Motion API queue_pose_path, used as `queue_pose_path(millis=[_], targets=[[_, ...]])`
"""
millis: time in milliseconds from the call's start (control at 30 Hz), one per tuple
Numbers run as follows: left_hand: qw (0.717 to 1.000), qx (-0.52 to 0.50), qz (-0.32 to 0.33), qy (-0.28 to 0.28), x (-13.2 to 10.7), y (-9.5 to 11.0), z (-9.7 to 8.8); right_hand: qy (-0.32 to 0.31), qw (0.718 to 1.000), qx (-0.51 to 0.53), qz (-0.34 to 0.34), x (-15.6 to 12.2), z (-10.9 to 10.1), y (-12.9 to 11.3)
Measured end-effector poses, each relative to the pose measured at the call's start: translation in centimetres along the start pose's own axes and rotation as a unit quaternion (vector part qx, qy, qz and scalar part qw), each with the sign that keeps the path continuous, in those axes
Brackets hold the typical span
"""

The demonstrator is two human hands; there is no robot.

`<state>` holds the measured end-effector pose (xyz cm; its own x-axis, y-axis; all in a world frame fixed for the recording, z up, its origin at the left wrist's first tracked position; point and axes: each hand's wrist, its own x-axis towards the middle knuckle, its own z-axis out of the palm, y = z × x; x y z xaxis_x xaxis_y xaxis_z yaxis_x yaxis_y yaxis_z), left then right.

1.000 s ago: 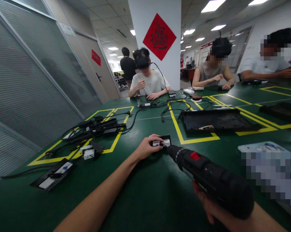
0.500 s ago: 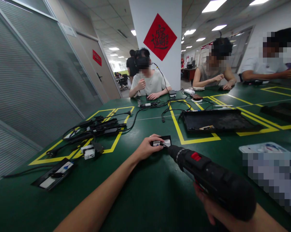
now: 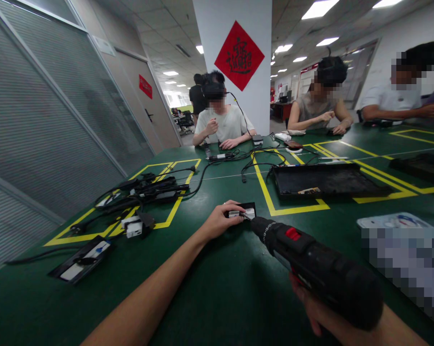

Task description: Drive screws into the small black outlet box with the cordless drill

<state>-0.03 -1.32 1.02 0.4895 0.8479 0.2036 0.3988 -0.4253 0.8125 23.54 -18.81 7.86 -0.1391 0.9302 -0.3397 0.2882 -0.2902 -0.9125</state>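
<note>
My left hand [image 3: 220, 221] reaches across the green table [image 3: 210, 288] and grips a small black device with white parts [image 3: 245, 211], fingers curled on its near left side. My right hand [image 3: 316, 312] holds a black electric screwdriver with a red switch [image 3: 310, 262]. The tool's tip points at the device and touches its near right edge. Only the lower fingers of my right hand show under the tool's body.
A black tray [image 3: 325, 180] lies behind the device inside yellow tape lines. To the left lie a heap of black cables and adapters [image 3: 145, 190], a white plug block [image 3: 132, 226] and a black-and-white plate [image 3: 80, 259]. Three people sit at the far side, another stands behind them.
None of my hands or the tool has visibly moved. The standing person in the background has stepped to the right behind the seated one.
</note>
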Motion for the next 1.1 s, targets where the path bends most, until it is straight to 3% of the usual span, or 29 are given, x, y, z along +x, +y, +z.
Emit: queue_pose_path(millis=[433,667,900,1100], targets=[[1.000,-0.009,0.005,-0.002,0.1,-0.2,0.1,0.009,0.998,0.038,0.040,0.5,0.2,0.8],[1.000,-0.011,0.004,-0.003,0.1,-0.4,0.1,0.012,1.000,0.013,-0.006,0.1,-0.1,0.5],[1.000,-0.014,0.009,-0.005,0.1,-0.3,0.0,0.007,0.999,0.031,0.035,0.9,0.2,1.4],[1.000,-0.013,0.006,-0.006,0.0,-0.3,0.0,0.006,1.000,0.012,0.006,0.6,0.1,1.0]])
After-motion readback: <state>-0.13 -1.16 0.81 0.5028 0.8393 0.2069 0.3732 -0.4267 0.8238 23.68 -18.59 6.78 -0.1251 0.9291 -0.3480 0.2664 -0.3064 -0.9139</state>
